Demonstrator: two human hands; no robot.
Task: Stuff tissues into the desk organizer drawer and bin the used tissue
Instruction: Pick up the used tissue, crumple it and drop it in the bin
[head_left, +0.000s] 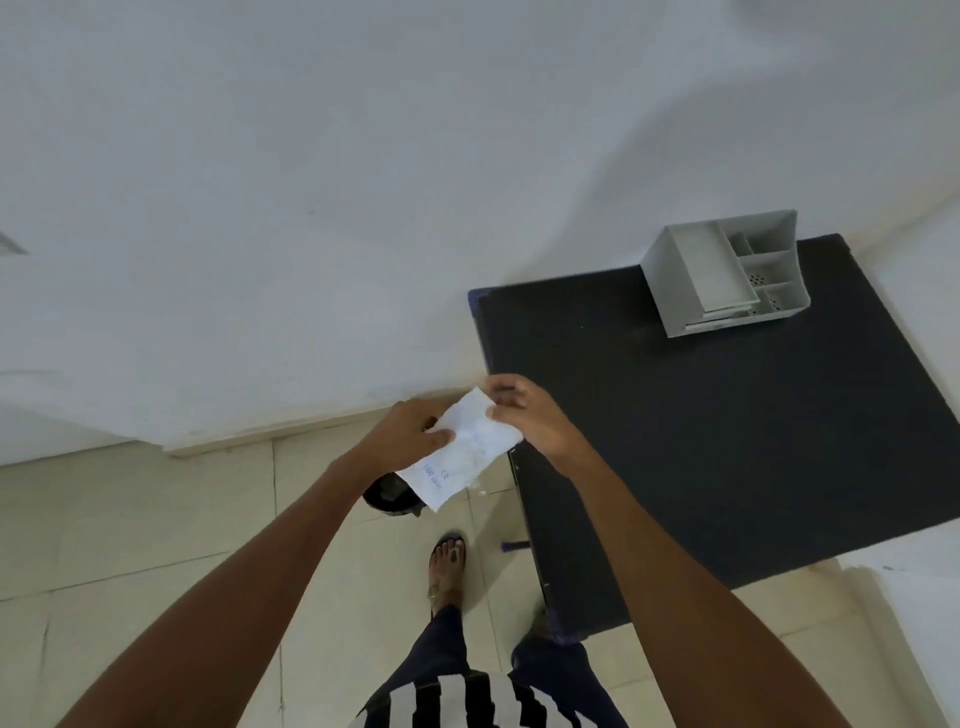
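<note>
Both hands met in front of the person's chest, above the spot where the floor tiles ran up to the near-left corner of the dark table (727, 441). Between them they held a flat white tissue packet (465, 449) with faint blue print near its lower end. The left hand (410, 434) pinched the packet's left edge, thumb on top and fingers curled beneath, while the right hand (524, 415) nipped the upper right corner between thumb and forefinger, as though to pull it open or draw a sheet out. The packet's long axis ran on a slant, from its upper end near the right hand down and leftward toward the floor. The grey desk organizer (727, 275) stood at the far side of the table, up and to the right of the hands and well apart from them, with its drawer (711, 270) pulled out and lying open on the top. Its long side ran from far-left to near-right. The right hand was plainly the nearer one to it, so the reach to the drawer would most likely fall to that arm, crossing the bare table top. A small dark bin (389, 499) sat on the floor just below the packet, partly hidden by it and by the left forearm; the left hand hung almost over it. No loose used tissue could be made out anywhere.
</note>
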